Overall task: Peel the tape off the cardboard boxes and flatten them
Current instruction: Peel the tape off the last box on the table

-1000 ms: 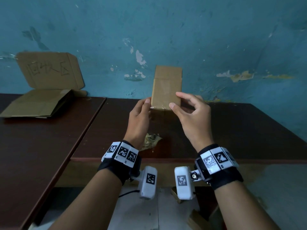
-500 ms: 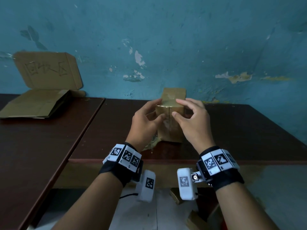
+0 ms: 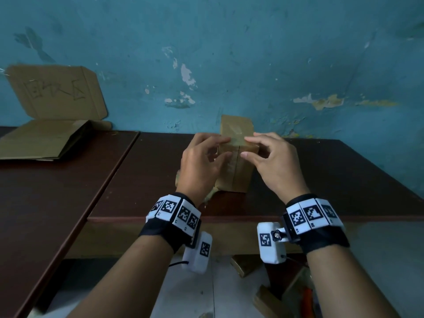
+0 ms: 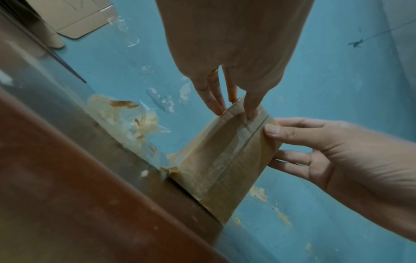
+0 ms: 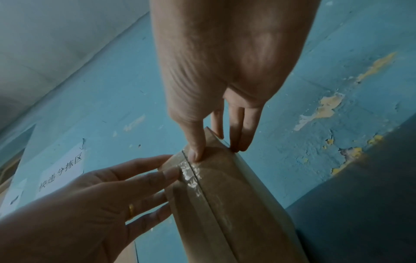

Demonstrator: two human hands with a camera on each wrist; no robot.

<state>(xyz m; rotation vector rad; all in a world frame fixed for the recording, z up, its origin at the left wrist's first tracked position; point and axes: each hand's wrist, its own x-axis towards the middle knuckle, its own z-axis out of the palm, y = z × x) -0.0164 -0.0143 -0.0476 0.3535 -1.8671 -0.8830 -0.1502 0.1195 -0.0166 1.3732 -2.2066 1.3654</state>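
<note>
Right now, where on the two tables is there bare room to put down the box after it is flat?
Bare wood lies right of the cardboard box, out to the table's right edge. The near half of the left table, in front of the flattened cardboard, is free too. It is crowded left of the box: crumpled tape lies there, by the left hand.

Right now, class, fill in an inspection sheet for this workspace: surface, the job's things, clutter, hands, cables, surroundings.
Surface: dark brown table; a second table adjoins on the left.
Job's things: small cardboard box standing upright, clear tape along its centre seam; flattened cardboard on the left table.
Clutter: crumpled peeled tape beside the box.
Hands: left hand and right hand both grip the box's top end, thumbs by the seam.
Cables: thin black cable at the left wrist camera.
Surroundings: peeling blue wall; handwritten cardboard sign leaning on it.
</note>
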